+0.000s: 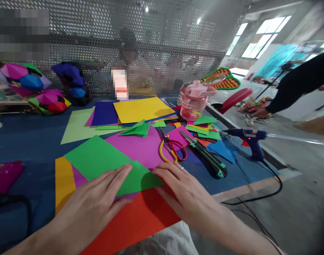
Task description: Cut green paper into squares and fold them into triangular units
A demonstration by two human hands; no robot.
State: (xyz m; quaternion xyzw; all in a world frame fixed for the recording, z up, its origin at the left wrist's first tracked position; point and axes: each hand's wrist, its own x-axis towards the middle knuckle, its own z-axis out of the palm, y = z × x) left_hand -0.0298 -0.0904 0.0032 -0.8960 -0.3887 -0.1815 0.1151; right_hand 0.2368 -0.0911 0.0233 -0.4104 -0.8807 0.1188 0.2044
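A green paper [98, 156], folded over along its right part, lies on purple, orange and red sheets [148, 216]. My left hand [103, 198] rests on its lower left part with fingers together and thumb apart. On the right, my right hand [178, 191] has its fingers bent round the pointed right corner of the green paper. Beyond the hands lie scissors [173, 148] with yellow and red handles and a green-black cutter knife [204, 156]. A folded green piece [138, 129] sits on a purple sheet [143, 150].
A pink bottle [194, 101] stands at the back. A glue gun [250, 138] with its cable is near the right table edge. Stacked paper [144, 109] lies behind, and faceted paper shapes [32, 81] are at the left. A person's arm [297, 85] reaches in from the right.
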